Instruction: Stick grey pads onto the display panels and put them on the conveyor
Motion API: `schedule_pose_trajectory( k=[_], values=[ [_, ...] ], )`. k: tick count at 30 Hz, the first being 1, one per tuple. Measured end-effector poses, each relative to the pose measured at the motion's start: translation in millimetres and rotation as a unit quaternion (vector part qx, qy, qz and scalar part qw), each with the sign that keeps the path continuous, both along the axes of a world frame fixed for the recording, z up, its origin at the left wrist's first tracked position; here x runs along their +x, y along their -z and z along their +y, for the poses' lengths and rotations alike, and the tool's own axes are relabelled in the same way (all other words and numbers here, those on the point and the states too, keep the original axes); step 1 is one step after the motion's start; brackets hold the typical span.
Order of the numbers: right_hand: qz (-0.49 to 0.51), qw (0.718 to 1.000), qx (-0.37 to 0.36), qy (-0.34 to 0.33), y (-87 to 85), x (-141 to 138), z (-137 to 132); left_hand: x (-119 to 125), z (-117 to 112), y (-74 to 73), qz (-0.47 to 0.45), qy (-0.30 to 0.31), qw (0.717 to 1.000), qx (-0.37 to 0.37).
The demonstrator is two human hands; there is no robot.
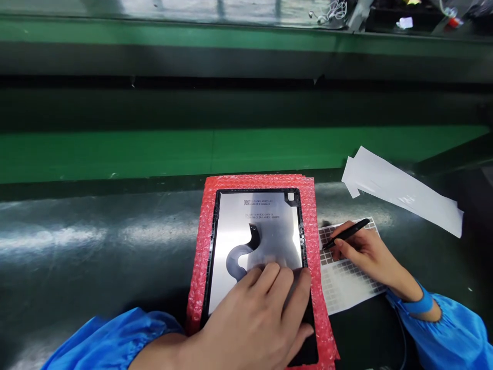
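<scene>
A tablet screen assembly (277, 231) lies with its silver metal back up in a black frame, a dark curved ribbon cable on it. Beneath it is a pink bubble-wrap sheet (198, 252). My left hand (258, 308) rests over the lower part of the panel, fingers apart and bent, covering what lies under the palm. On the right, my right hand (364, 254) pinches a slim black pen-like tool (350, 230). Its tip points down at a white sheet of small grid-cut stickers (346, 288), beside the bubble wrap. Whether the tip touches a sticker I cannot tell.
White paper strips (404, 187) lie at the right, near the green ledge (154, 154) along the back. A shelf above holds white coiled cables (333, 11) and a dark tray (385, 20). A blue wrist strap (419, 303) with a cord circles my right wrist.
</scene>
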State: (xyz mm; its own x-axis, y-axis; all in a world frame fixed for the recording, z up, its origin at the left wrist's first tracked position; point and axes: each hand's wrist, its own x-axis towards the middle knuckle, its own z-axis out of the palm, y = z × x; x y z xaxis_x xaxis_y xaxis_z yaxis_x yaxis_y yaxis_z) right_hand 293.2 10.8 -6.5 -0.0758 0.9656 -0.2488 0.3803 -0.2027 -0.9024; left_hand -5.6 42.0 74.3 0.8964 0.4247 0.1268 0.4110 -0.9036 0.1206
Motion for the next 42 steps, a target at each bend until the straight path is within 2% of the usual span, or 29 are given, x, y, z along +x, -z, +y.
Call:
schedule_pose_trajectory(
  k=[4,7,12,15,17,20,25,42],
  values=[
    [-0.025,0.999,0.006,-0.023,-2.4,1,2,-1,1,7.1,-0.007,0.005,1.000,-0.009],
    [0.000,1.000,-0.014,-0.011,-2.7,0,4,-3,2,9.5,-0.005,0.008,1.000,-0.016],
    [0.148,0.985,-0.023,0.081,-5.6,-8,6,-2,3,10.7,-0.003,0.010,1.000,-0.024],
    [0.221,0.966,-0.001,0.136,-14.4,-19,11,-2,4,9.6,0.004,0.017,0.999,-0.038],
    [0.253,0.956,0.015,0.147,-21.7,-31,17,-1,5,8.4,0.003,0.027,0.999,-0.044],
    [0.276,0.952,0.038,0.126,-29.5,-52,27,-1,6,8.0,0.004,0.022,0.999,-0.043],
    [0.311,0.943,0.051,0.103,-28.5,-70,36,4,9,10.1,-0.008,-0.050,0.998,-0.029],
    [0.340,0.932,0.054,0.113,-23.9,-73,33,5,11,10.6,0.007,-0.035,0.998,-0.058]
  ],
)
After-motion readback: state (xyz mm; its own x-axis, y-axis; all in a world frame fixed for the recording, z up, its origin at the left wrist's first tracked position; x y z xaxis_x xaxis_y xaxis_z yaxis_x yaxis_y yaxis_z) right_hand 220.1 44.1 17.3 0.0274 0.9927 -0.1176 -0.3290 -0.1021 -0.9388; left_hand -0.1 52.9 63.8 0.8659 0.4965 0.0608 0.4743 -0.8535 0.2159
